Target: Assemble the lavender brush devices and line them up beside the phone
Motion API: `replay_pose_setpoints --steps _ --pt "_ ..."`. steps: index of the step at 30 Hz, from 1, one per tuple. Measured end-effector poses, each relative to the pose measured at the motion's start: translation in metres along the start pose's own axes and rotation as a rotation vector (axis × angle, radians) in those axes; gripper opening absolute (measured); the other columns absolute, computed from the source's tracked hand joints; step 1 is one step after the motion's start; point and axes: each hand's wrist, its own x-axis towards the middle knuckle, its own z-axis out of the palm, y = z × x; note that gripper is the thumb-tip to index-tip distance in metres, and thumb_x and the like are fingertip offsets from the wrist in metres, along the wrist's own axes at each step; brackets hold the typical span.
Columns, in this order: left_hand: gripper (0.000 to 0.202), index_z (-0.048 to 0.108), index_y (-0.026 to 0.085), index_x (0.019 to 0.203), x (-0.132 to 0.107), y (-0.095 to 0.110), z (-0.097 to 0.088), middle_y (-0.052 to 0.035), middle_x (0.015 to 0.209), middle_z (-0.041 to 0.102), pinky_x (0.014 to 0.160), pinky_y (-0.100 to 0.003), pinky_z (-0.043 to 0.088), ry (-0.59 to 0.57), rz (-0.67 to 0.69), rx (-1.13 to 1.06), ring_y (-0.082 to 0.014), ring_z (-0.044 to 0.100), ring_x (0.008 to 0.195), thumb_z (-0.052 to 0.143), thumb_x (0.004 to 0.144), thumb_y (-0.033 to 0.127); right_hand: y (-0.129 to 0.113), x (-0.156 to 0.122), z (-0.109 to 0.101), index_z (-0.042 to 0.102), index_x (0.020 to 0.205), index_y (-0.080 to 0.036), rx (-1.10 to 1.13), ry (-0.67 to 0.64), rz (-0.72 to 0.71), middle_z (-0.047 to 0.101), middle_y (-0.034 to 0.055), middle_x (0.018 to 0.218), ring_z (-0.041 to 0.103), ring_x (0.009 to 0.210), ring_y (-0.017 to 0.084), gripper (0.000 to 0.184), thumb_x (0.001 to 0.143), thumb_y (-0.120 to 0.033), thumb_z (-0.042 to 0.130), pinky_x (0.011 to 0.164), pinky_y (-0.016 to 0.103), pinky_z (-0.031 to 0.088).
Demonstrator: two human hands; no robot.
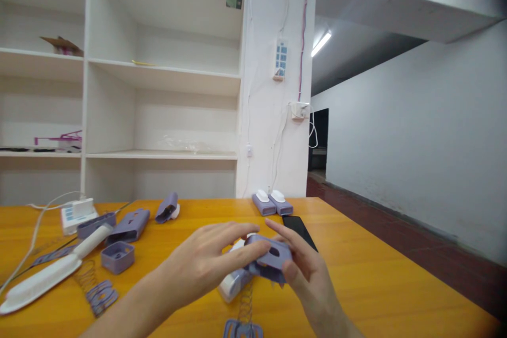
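Observation:
Both my hands meet over the orange table [376, 280] on a purple plastic housing shell [271, 261]. My left hand [206, 261] comes in from the lower left, and its fingers press on the shell's top and left side. My right hand [307, 269] grips the shell's right end, thumb and forefinger pinched on it. Under the shell lies a white and purple device body [233, 282]. A metal spring [245, 303] on a purple base plate [242, 329] stands just in front of my hands.
On the left lie a white handle part [43, 277], purple shells [132, 224], a small purple square cap [117, 256], a spring plate [101, 296] and a power strip [77, 214]. A black phone [299, 229] and two assembled units [272, 203] sit farther back. White shelves [162, 74] stand behind.

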Motion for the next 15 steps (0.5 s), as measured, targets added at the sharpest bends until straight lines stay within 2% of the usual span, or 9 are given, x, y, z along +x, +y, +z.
replay_pose_setpoints --steps 2,5,6,8,10,12,14,15 --pt "0.049 0.050 0.037 0.144 -0.008 0.003 0.011 -0.0075 0.137 0.064 0.103 -0.043 0.052 0.068 -0.106 -0.098 -0.0258 0.063 0.121 0.052 0.098 0.020 -0.004 0.000 -0.001 0.066 0.124 -0.025 -0.055 0.017 -0.003 0.070 0.0088 0.104 0.066 0.098 0.026 0.044 0.089 -0.052 0.067 0.086 0.036 0.055" --pt "0.064 0.037 0.035 0.151 -0.018 0.009 0.030 -0.0093 0.136 0.063 0.104 -0.046 0.051 0.242 -0.430 -0.289 -0.0255 0.064 0.116 0.063 0.093 0.027 -0.009 0.006 -0.005 0.068 0.117 -0.023 -0.097 0.069 0.011 0.070 0.0102 0.115 0.065 0.106 0.028 0.037 0.087 -0.045 0.071 0.093 0.038 0.054" --pt "0.065 0.037 0.035 0.150 -0.020 0.012 0.036 -0.0091 0.134 0.063 0.104 -0.046 0.051 0.261 -0.532 -0.385 -0.0250 0.064 0.113 0.065 0.092 0.031 -0.010 0.009 -0.006 0.067 0.119 -0.023 -0.096 0.104 0.023 0.069 0.0101 0.119 0.065 0.108 0.028 0.039 0.086 -0.043 0.073 0.095 0.038 0.053" --pt "0.059 0.045 0.033 0.144 -0.021 0.017 0.049 -0.0084 0.130 0.066 0.101 -0.042 0.052 0.224 -0.667 -0.632 -0.0239 0.065 0.110 0.068 0.090 0.035 -0.011 0.017 -0.006 0.066 0.119 -0.023 -0.078 0.154 0.054 0.069 0.0091 0.121 0.065 0.109 0.027 0.043 0.083 -0.042 0.078 0.095 0.036 0.053" --pt "0.045 0.057 0.026 0.131 -0.020 0.023 0.061 -0.0087 0.119 0.070 0.097 -0.037 0.053 0.185 -0.736 -0.878 -0.0230 0.067 0.106 0.069 0.089 0.036 -0.013 0.027 -0.002 0.067 0.116 -0.022 -0.065 0.151 0.076 0.071 0.0078 0.117 0.066 0.105 0.025 0.042 0.081 -0.042 0.079 0.092 0.033 0.053" --pt "0.030 0.065 0.018 0.111 -0.017 0.029 0.072 -0.0093 0.100 0.072 0.089 -0.033 0.054 0.185 -0.784 -1.024 -0.0220 0.068 0.096 0.068 0.089 0.038 -0.016 0.035 0.005 0.068 0.112 -0.022 -0.075 0.112 0.093 0.073 0.0066 0.111 0.067 0.097 0.022 0.039 0.082 -0.044 0.078 0.084 0.030 0.054" --pt "0.032 0.066 0.013 0.096 -0.015 0.035 0.080 -0.0087 0.083 0.070 0.077 -0.030 0.056 0.228 -0.805 -1.098 -0.0200 0.068 0.080 0.065 0.090 0.044 -0.018 0.040 0.015 0.069 0.109 -0.021 -0.097 0.067 0.104 0.073 0.0053 0.103 0.067 0.087 0.019 0.036 0.085 -0.046 0.075 0.075 0.027 0.053" --pt "0.036 0.065 0.012 0.095 -0.015 0.037 0.082 -0.0075 0.077 0.068 0.069 -0.029 0.056 0.251 -0.810 -1.126 -0.0182 0.066 0.071 0.063 0.090 0.048 -0.018 0.041 0.019 0.070 0.107 -0.020 -0.107 0.052 0.101 0.073 0.0048 0.099 0.066 0.084 0.018 0.034 0.086 -0.047 0.072 0.072 0.026 0.052"
